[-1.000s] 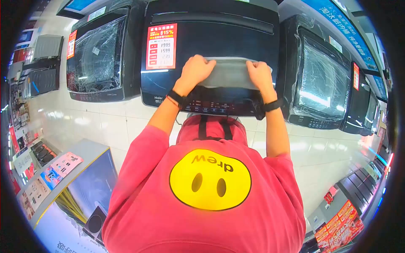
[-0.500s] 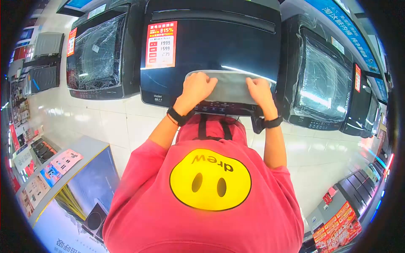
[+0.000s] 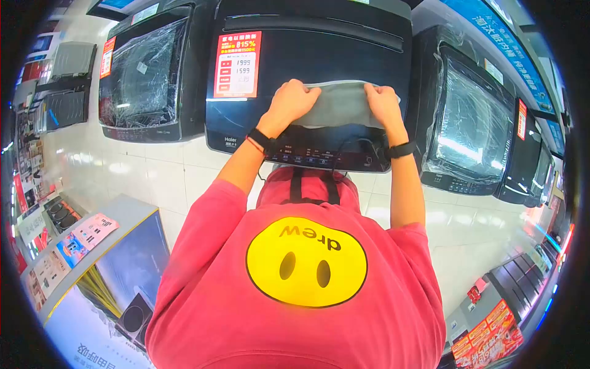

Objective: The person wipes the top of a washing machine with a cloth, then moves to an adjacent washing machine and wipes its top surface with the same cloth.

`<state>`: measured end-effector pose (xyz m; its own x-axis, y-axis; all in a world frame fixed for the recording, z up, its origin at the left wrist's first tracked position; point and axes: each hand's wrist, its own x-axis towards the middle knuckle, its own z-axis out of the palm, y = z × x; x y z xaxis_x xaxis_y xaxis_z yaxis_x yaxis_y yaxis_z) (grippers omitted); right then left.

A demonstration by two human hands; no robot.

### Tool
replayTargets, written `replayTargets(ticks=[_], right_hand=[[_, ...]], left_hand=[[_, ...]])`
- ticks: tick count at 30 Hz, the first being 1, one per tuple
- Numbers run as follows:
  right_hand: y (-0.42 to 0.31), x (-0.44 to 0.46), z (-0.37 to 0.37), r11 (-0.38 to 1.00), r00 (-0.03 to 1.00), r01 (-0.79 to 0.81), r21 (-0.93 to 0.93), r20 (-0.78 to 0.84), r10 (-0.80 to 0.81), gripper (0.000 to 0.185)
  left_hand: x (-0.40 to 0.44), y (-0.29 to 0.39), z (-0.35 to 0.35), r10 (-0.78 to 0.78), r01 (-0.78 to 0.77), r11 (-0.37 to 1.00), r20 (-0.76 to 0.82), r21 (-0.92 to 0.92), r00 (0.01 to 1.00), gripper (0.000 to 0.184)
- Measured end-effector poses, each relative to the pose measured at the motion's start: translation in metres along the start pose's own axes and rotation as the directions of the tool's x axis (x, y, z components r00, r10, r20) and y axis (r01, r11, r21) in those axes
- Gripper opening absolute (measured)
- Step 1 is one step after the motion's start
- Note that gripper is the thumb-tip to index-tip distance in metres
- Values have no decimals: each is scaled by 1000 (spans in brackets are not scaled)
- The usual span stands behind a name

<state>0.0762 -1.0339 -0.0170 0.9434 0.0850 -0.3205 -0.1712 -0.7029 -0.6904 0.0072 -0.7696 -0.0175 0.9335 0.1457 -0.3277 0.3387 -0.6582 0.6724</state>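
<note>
A grey cloth [image 3: 339, 106] is stretched between my hands over the dark lid of a washing machine [image 3: 307, 58]. My left hand [image 3: 294, 103] pinches its left end, and my right hand [image 3: 385, 106] grips its right end. Below the cloth lies the machine's control panel [image 3: 307, 155], with small printed markings. A red and white price sign [image 3: 237, 64] sits on the lid to the left of my left hand. Both wrists carry black bands.
Plastic-wrapped washing machines stand at the left [image 3: 147, 74] and right [image 3: 470, 120]. A grey display counter [image 3: 117, 227] is at the lower left, and a red poster [image 3: 488, 335] at the lower right. Tiled floor shows between them.
Compared with half a second ago, both hands and the cloth have moved up the lid, away from my body, uncovering more of the control panel. The grip looks unchanged.
</note>
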Motion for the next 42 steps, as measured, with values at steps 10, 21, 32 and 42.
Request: replayTargets(ticks=[10,21,32,42], right_hand=[[21,-25,1,1000,985,29,-4,171,-28,62],[19,-70,9,998,978,-57,-2,200,56,61],[17,-29,-5,995,972,-93,19,220,87,57],[26,-81,11,994,975,-106,42,202,95,58]], left_hand=[[-45,-4,4,1,1,999,-52,44,999,52],[-70,-13,3,-79,80,996,-26,34,997,48],[-31,-9,-3,-45,45,998,-16,38,999,49],[-81,-11,2,-76,77,996,-37,34,996,49]])
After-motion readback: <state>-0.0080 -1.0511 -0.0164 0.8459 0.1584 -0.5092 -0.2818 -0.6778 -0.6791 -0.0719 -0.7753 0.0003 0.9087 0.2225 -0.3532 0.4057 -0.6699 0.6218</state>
